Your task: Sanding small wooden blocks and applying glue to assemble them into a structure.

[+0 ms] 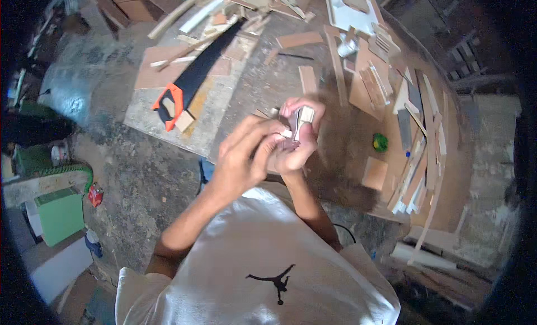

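Hands close together, pale block in right

The wood block is cream, the saw handle orange-black.

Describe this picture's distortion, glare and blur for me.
Head view: fisheye bending bows the right edge of the workbench; corners go black; bluish glare washes the floor at left; fine detail is soft on the wooden piece in the right hand.

We list a woodworking shop. We note: one scuffed workbench; one handsaw, black-bladed, orange-and-black handled; wood strips, numerous, heaped at the bench's right; further offcuts toward its far side; one blotched grey floor.
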